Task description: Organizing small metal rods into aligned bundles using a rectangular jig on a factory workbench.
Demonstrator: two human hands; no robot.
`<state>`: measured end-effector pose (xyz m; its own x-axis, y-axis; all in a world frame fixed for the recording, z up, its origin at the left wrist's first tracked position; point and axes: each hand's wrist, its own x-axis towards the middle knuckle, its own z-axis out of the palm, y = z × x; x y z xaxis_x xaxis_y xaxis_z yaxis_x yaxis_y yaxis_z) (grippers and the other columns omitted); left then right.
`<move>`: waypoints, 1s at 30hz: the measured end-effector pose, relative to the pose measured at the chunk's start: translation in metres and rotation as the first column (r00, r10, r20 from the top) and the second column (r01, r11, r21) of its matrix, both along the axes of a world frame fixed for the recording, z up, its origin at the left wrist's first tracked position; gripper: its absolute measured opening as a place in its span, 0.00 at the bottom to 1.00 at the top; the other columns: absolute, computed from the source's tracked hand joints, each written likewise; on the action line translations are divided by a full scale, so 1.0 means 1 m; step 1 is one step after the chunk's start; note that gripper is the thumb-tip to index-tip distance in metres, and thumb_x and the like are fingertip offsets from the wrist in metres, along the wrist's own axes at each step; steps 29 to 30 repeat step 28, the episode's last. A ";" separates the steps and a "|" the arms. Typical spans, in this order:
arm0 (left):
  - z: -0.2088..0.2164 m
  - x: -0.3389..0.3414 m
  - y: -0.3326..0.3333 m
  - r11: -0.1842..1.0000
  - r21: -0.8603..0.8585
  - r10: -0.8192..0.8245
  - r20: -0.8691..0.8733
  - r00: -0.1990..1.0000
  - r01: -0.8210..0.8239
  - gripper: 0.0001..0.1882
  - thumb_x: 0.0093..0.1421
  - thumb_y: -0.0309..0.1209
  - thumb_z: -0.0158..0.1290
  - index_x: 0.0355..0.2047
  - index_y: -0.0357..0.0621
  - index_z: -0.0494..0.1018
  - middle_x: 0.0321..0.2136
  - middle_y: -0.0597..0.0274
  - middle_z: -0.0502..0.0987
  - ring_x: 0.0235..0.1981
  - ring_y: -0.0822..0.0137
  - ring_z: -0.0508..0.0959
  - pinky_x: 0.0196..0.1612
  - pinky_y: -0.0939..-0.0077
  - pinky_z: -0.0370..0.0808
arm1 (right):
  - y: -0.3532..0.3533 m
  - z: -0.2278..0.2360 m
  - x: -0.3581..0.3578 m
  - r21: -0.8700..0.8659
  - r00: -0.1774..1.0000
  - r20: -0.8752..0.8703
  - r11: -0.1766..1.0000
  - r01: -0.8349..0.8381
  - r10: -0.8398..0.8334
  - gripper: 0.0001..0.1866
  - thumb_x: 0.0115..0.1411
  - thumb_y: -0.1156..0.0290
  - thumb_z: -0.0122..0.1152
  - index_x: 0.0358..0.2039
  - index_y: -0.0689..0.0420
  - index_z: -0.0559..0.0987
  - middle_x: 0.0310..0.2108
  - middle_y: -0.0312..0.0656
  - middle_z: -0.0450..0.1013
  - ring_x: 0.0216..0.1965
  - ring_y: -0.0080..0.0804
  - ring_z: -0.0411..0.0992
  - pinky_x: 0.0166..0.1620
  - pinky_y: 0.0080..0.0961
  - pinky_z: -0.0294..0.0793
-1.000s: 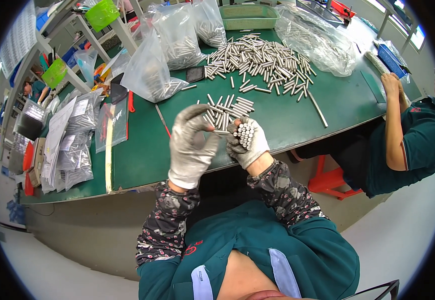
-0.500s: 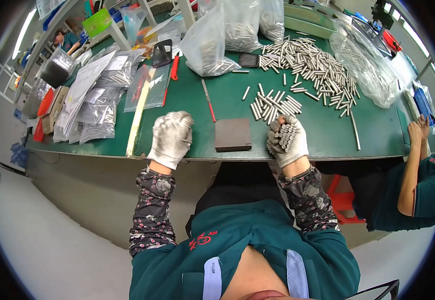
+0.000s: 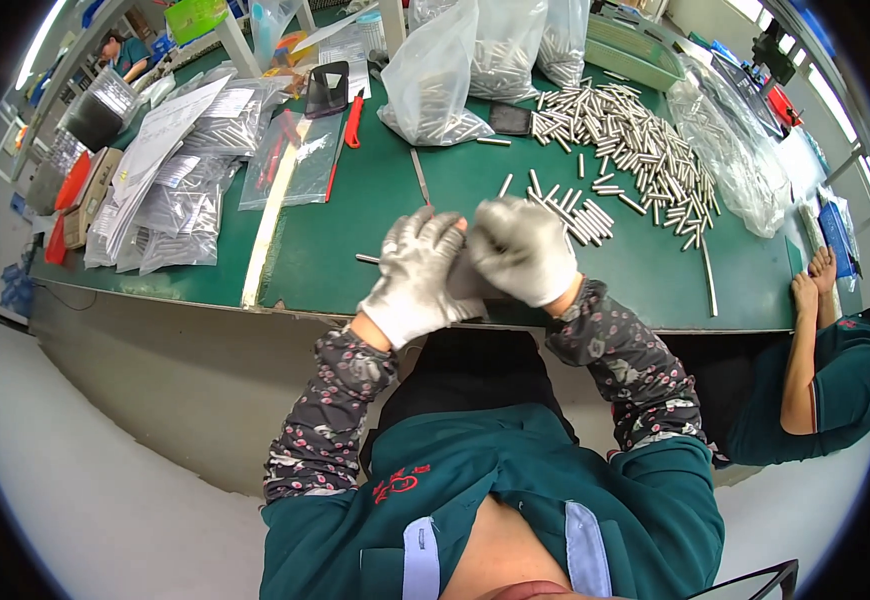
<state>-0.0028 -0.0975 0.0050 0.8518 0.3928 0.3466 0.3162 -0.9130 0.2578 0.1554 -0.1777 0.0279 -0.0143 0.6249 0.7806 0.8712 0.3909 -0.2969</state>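
Observation:
My left hand [image 3: 420, 268], in a whitish work glove, reaches over the left side of the dark brown block [image 3: 468, 278] near the table's front edge; its fingers are stretched out. One short metal pin [image 3: 367, 259] shows at the outer side of this hand. My right hand [image 3: 527, 250], gloved too and smeared by motion, is curled closed at the block's right side, close to my left fingertips. The bundle of metal pins seen in it half a second ago is hidden behind its fingers. Most of the block is covered by both hands.
Beyond my right hand lie loose pins [image 3: 583, 220] and a large heap [image 3: 645, 140]. Clear bags of pins [image 3: 430, 100] stand behind. A thin file [image 3: 420, 178], a red-handled tool [image 3: 354, 122] and bagged papers [image 3: 170, 150] lie leftward. A co-worker's hands [image 3: 815, 280] rest at right.
My left hand has moved right and opened from a fist, and a pin now shows beside it. My right hand has moved left and turned over, hiding the pin ends. The view has shifted slightly.

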 end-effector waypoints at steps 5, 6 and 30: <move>-0.007 0.004 0.006 0.999 -0.048 -0.001 -0.069 0.998 -0.002 0.53 0.35 0.60 0.63 0.57 0.43 0.63 0.54 0.50 0.64 0.63 0.44 0.54 0.65 0.47 0.45 | 0.015 -0.005 0.000 -0.201 0.948 0.311 0.979 -0.007 0.071 0.09 0.48 0.69 0.60 0.21 0.56 0.69 0.19 0.42 0.68 0.23 0.40 0.71 0.25 0.34 0.71; -0.012 0.004 0.008 1.000 0.017 -0.018 -0.073 0.997 0.020 0.54 0.34 0.62 0.62 0.58 0.44 0.63 0.55 0.51 0.63 0.63 0.44 0.53 0.65 0.45 0.45 | 0.022 -0.003 0.007 -0.174 0.948 0.318 0.983 0.063 -0.005 0.08 0.48 0.70 0.60 0.21 0.56 0.69 0.20 0.42 0.68 0.23 0.40 0.71 0.25 0.35 0.71; 0.149 0.029 0.136 0.810 0.584 -0.180 0.148 0.972 0.061 0.22 0.45 0.18 0.53 0.42 0.49 0.75 0.50 0.58 0.72 0.50 0.53 0.72 0.52 0.58 0.70 | 0.119 0.139 0.077 -0.025 0.449 -0.882 0.934 -0.355 0.147 0.09 0.57 0.67 0.57 0.31 0.61 0.74 0.23 0.38 0.71 0.26 0.23 0.72 0.39 0.25 0.77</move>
